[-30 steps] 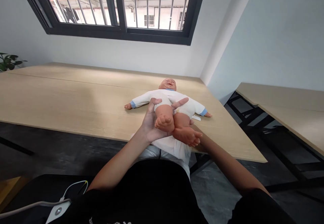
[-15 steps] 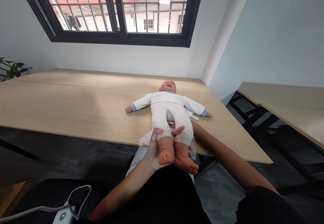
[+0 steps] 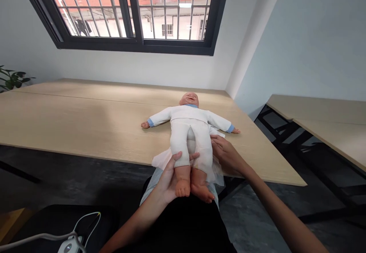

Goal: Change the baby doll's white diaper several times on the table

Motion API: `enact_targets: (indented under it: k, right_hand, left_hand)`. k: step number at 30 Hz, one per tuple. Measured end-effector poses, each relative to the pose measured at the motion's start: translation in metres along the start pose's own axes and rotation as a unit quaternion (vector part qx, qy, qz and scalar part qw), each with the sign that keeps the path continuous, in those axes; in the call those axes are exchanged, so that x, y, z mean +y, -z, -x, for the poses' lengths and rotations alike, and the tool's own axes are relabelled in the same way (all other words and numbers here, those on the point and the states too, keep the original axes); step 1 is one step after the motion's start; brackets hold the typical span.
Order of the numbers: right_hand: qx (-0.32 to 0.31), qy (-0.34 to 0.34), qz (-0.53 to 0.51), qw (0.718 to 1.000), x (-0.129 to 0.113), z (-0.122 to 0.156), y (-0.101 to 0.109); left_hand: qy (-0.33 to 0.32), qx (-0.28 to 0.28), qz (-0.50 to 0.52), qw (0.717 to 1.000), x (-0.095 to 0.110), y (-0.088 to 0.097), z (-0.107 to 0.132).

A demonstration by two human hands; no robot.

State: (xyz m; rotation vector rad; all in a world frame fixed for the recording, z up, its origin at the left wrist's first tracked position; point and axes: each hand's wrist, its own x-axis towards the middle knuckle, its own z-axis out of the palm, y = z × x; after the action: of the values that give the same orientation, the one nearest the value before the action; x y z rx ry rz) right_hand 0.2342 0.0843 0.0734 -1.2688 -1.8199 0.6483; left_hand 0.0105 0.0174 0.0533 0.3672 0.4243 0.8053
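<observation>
A baby doll (image 3: 188, 111) lies face up on the table, its head away from me and its bare feet past the front edge. It wears a white suit with blue cuffs, split at the crotch. My left hand (image 3: 168, 180) is closed round the doll's lower legs from below, thumb on one leg and a finger showing between them. A thin white diaper (image 3: 160, 159) lies spread under the legs, its edge hanging over the table edge. Beside the doll's hip, my right hand (image 3: 228, 154) has its fingers together at the diaper's side; the fingertips are partly hidden.
The wooden table (image 3: 71, 123) runs along the wall under a barred window (image 3: 137, 43). Another table (image 3: 323, 110) stands at the right. A white device with a cable (image 3: 70, 245) lies on a black seat (image 3: 105, 226) at lower left.
My right hand has come out from under the doll's legs to the right, beside its hip. The legs have sunk and shifted slightly left, still in my left hand.
</observation>
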Motion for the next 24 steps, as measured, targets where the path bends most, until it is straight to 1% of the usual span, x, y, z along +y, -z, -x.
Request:
enact_targets:
  k: [1,3,5,7,8,9,11,13,15,17,19,21,23,24]
  right_hand:
    - [-0.002,-0.023,-0.011,1.0,0.002,0.007,-0.001]
    - [-0.006,-0.103,-0.055,0.993,0.001,0.018,-0.009]
    - [-0.039,-0.167,-0.122,0.978,-0.004,0.024,-0.019]
    - [-0.075,-0.191,-0.187,0.961,-0.009,0.026,-0.027]
    - [-0.08,-0.199,-0.207,0.955,-0.011,0.026,-0.029]
    - [-0.079,-0.202,-0.215,0.952,-0.012,0.025,-0.029]
    - [-0.059,-0.194,-0.209,0.957,-0.011,0.023,-0.024]
    - [-0.036,-0.17,-0.189,0.967,-0.008,0.022,-0.014]
    - [-0.024,-0.157,-0.164,0.974,-0.006,0.023,-0.003]
    - [-0.027,-0.158,-0.149,0.976,-0.003,0.024,0.007]
    - [-0.034,-0.161,-0.146,0.975,0.001,0.023,0.013]
    - [-0.035,-0.163,-0.145,0.975,0.006,0.023,0.016]
    - [-0.024,-0.155,-0.119,0.98,0.009,0.023,0.016]
    - [-0.005,-0.147,-0.082,0.986,0.008,0.025,0.014]
  left_hand:
    - [-0.003,0.01,-0.004,1.0,0.0,-0.001,0.001]
    - [-0.015,0.027,-0.005,1.0,0.0,-0.001,0.002]
    - [-0.025,0.046,0.001,0.999,-0.002,0.0,0.0]
    - [-0.031,0.066,0.004,0.997,-0.003,0.001,-0.002]
    - [-0.03,0.074,0.001,0.997,-0.002,0.002,-0.002]
    - [-0.025,0.076,-0.003,0.997,0.0,0.002,-0.002]
    - [-0.007,0.067,-0.01,0.998,0.008,0.003,0.002]
    - [0.001,0.058,-0.024,0.998,0.022,0.004,0.01]
    - [-0.007,0.066,-0.059,0.996,0.04,0.006,0.02]
    - [-0.036,0.091,-0.114,0.989,0.057,0.008,0.031]
    - [-0.086,0.12,-0.169,0.975,0.07,0.01,0.038]
    - [-0.138,0.151,-0.212,0.956,0.077,0.012,0.041]
    - [-0.162,0.175,-0.235,0.942,0.08,0.013,0.041]
    - [-0.167,0.182,-0.239,0.939,0.08,0.014,0.04]
